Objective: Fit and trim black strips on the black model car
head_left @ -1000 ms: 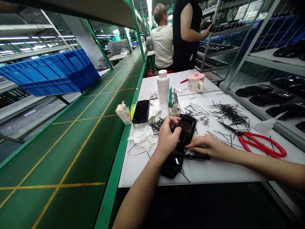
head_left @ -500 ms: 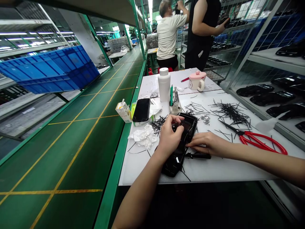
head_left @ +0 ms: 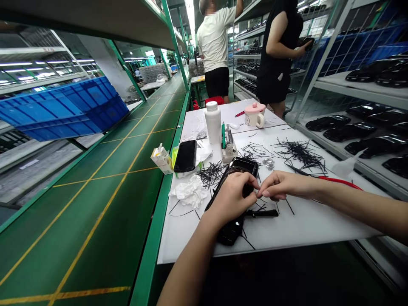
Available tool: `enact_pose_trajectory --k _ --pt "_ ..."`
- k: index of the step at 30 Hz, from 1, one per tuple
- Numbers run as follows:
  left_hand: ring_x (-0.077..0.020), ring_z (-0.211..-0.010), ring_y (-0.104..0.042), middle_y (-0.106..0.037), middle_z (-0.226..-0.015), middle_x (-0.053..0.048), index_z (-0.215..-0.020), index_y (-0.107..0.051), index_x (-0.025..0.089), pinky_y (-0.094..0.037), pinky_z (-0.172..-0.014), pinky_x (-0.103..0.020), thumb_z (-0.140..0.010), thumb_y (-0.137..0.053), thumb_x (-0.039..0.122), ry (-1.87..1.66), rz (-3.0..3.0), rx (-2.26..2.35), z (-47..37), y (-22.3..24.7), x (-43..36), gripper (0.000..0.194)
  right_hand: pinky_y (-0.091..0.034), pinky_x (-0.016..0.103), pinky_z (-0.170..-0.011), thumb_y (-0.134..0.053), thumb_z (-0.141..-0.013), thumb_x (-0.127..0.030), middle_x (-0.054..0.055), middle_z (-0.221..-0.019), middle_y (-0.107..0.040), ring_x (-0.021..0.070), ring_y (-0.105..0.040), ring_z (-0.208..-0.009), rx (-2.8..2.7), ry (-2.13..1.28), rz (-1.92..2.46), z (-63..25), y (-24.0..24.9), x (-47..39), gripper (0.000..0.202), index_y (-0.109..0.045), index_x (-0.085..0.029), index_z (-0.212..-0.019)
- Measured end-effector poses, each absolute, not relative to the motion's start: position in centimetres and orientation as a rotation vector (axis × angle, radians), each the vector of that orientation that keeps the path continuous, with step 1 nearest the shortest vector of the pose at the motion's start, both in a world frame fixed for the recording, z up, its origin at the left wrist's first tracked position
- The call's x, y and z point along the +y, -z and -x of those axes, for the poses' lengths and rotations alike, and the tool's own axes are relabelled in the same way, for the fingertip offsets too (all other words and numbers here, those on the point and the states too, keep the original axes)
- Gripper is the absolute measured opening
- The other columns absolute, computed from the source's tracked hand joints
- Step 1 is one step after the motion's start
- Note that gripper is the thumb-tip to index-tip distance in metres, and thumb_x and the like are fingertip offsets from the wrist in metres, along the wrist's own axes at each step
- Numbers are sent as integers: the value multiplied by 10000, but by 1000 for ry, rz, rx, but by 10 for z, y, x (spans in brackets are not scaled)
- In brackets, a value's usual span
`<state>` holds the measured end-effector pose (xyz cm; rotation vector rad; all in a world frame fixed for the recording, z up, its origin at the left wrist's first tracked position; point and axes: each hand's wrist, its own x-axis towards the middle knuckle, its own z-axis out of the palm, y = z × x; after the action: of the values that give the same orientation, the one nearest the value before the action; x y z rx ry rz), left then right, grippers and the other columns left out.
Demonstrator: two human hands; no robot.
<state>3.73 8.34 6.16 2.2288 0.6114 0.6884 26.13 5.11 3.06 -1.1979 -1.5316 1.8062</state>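
Note:
A glossy black model car body [head_left: 230, 236] lies lengthwise on the white table under my left hand [head_left: 234, 193]. Thumb and index finger of that hand are bent into a pinch above the car's right side. My right hand [head_left: 279, 185] meets them there, its fingers pressed together. Whatever sits between the fingertips is too small or too hidden to name. Just below, a black pen-like tool [head_left: 263, 213] rests on the table. Thin black strips [head_left: 212, 172] lie in a pile left of the car, and a larger strip pile [head_left: 299, 153] lies beyond my right hand.
Red-handled scissors [head_left: 339, 180] lie partly behind my right forearm. A white bottle [head_left: 213, 123], phone [head_left: 185, 156], crumpled tissue [head_left: 190, 192] and lidded mug [head_left: 255, 115] stand or lie around. A green conveyor [head_left: 105, 204] runs left; racks of black car bodies [head_left: 349, 131] stand right. Two people are beyond.
My right hand has come up from the car's right edge to my left fingertips. My left hand has shifted towards it, lower along the car. The person in white now stands taller.

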Motion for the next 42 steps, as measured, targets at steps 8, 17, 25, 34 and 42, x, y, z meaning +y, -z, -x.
enact_pose_trajectory --k 8,17,25,34,42 --pt "-197 -966 -586 -664 -914 -11 -841 -581 206 -419 -943 -348 -789 -588 55 -744 -2340 726 -39 -56 88 160 -341 272 -590 -750 -798 -350 -96 -423 -338 76 -273 -485 -1222 -1934 1082 -268 -21 49 244 -782 -157 -944" --pt "-181 -951 -596 -655 -931 -17 -872 -580 210 -443 -903 -317 -814 -649 145 -801 -2275 607 -38 -55 85 111 -295 268 -565 -778 -771 -337 -103 -420 -315 74 -238 -483 -1132 -1960 1031 -265 -21 50 241 -778 -140 -911" --pt "-187 -932 -590 -662 -882 -8 -825 -532 218 -425 -881 -318 -829 -653 178 -746 -2230 633 -39 -55 87 128 -273 272 -559 -769 -781 -337 -109 -417 -305 70 -226 -476 -1115 -1960 1016 -265 -19 49 256 -778 -133 -935" --pt "-180 -871 -568 -668 -844 16 -760 -442 221 -404 -875 -325 -824 -652 164 -711 -2249 656 -39 -56 86 227 -275 271 -564 -770 -782 -365 -104 -436 -296 73 -221 -491 -1130 -1902 1051 -263 -22 45 274 -774 -130 -922" --pt "-199 -855 -562 -680 -845 -1 -706 -370 229 -407 -870 -349 -821 -601 155 -682 -2289 666 -41 -58 86 268 -315 285 -588 -721 -804 -453 -88 -464 -327 84 -252 -500 -1237 -1759 1154 -255 -29 39 387 -757 -116 -991"
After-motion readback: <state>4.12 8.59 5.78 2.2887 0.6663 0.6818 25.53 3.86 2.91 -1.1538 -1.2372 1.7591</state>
